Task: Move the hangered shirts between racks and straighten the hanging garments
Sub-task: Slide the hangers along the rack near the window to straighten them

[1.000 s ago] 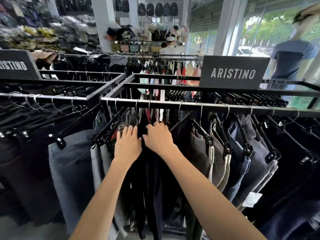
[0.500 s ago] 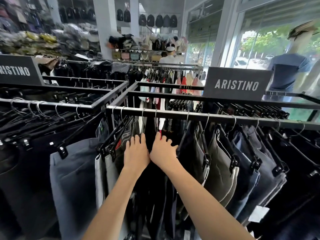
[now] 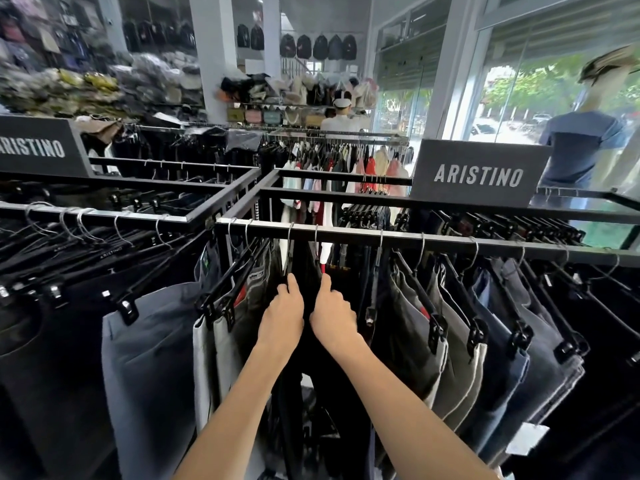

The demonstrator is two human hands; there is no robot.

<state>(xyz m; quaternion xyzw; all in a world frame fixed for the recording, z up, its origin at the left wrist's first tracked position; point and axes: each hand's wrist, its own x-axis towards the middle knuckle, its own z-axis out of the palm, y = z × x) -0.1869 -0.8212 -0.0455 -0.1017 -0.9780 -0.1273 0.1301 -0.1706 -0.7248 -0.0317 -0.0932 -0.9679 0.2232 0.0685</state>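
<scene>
Fingers of both hands, flat earlier, now curl, pinching dark garments (image 3: 304, 341) apart.

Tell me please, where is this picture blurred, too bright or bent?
Head view: the stacked goods at upper left and the mannequin at right are smeared; daylight through the window washes out; the wide lens bows the rack rail; both hands look sharp.

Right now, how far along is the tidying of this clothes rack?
Done: garments to the right hang evenly spaced on the rail. In hand: the left hand and right hand grip dark garments at the middle, parting them. Left: the bunched hangers beside the left hand look crowded; no garment is off the rail.
</scene>
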